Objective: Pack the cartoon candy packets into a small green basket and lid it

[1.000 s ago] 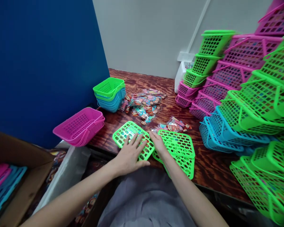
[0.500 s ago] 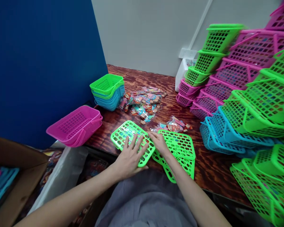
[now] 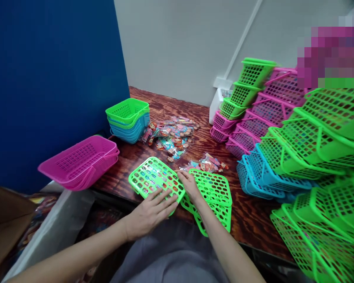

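A green lattice lid [image 3: 149, 179] lies in front of me on a green basket, and colourful packets show through its holes. My left hand [image 3: 149, 212] is laid flat over the lid's near edge, fingers stretched out. At the lid's far right corner, my right hand [image 3: 190, 186] has its bent fingers held together over the rim; its thumb is hidden. Loose green lids [image 3: 215, 188] overlap one another on the table, partly under my right wrist. Just beyond them are a few clear-wrapped doll-figure packets [image 3: 208, 163].
A larger heap of packets [image 3: 174, 135] lies farther back. To the left are nested pink baskets [image 3: 82, 161] at the table edge and a green-and-blue basket stack [image 3: 128, 124]. Tall piles of filled baskets [image 3: 283, 141] crowd the right. A cardboard box [image 3: 8, 224] stands lower left.
My left hand has slid toward the near edge of the lid, and its fingers are closer together. My right hand stays at the corner. The view has shifted slightly.
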Available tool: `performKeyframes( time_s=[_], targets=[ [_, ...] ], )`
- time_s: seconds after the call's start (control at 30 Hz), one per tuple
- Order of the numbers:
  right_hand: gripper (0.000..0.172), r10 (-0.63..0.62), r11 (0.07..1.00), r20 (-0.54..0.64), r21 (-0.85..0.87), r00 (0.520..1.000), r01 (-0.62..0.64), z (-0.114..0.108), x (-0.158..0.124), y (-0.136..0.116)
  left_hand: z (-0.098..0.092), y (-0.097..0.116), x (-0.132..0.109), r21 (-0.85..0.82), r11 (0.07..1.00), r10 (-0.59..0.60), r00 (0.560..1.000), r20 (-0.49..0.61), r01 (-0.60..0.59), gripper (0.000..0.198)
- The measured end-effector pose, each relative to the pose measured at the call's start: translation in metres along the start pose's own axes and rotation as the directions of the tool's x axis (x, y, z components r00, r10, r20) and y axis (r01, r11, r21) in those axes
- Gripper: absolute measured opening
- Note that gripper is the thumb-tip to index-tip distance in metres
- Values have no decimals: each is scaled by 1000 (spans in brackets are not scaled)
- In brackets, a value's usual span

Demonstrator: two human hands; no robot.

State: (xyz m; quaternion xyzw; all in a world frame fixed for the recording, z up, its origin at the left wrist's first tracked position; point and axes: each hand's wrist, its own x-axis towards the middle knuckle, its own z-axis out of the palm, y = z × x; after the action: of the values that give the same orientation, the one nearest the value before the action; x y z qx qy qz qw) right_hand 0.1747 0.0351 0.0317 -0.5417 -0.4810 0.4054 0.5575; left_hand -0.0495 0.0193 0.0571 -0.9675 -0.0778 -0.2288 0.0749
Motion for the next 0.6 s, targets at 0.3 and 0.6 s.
performKeyframes(
  time_s=[0.3,0.6],
  targets=[
    [45,38,998,25,-48,999,-37,-1,28,11,42,18,12,41,993,-98,965,-244,111,43],
    [37,-66,896,192,-421,979,143,1,37,-23,-9,-30,21,-274,799,-588,790,-174,535,38]
  ],
)
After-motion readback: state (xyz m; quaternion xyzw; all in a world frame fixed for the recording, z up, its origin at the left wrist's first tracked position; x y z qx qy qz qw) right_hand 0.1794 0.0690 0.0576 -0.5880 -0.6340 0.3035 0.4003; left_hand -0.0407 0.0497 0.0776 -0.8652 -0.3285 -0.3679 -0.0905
